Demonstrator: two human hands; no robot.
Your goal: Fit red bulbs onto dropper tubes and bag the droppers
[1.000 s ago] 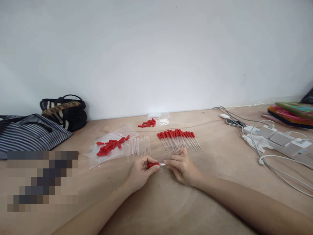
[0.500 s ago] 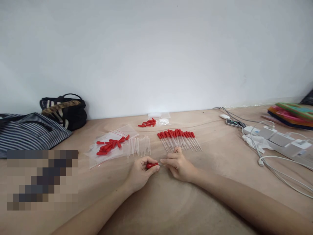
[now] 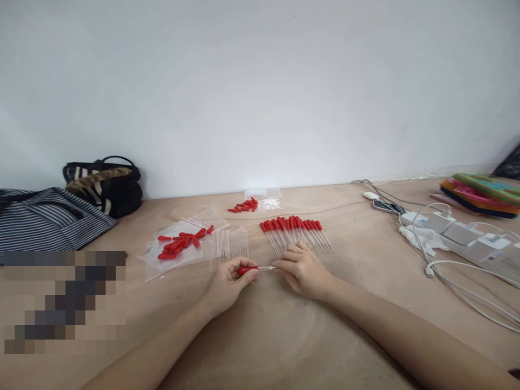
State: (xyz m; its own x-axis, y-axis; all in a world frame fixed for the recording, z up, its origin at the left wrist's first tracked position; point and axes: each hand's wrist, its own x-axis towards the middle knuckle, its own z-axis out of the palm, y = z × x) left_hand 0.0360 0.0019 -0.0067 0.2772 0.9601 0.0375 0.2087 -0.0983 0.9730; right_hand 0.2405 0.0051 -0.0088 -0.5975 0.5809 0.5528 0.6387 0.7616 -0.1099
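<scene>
My left hand is closed around a red rubber dropper bulb. A clear dropper tube runs from the bulb's mouth toward my right hand, whose fingers pinch its far end. How deep the tube sits in the bulb cannot be seen. Just beyond my right hand lies a row of droppers, red bulbs on clear tubes. Past my left hand are loose clear tubes and a pile of red bulbs on clear plastic zip bags.
Farther back, more red bulbs lie by a clear bag holding tubes. A striped bag and a black bag stand left. To the right are a power strip with chargers, white cables and colourful flat items.
My hands have drawn apart slightly, the left moving left and the right shifting a little right. More of the clear tube now shows between them.
</scene>
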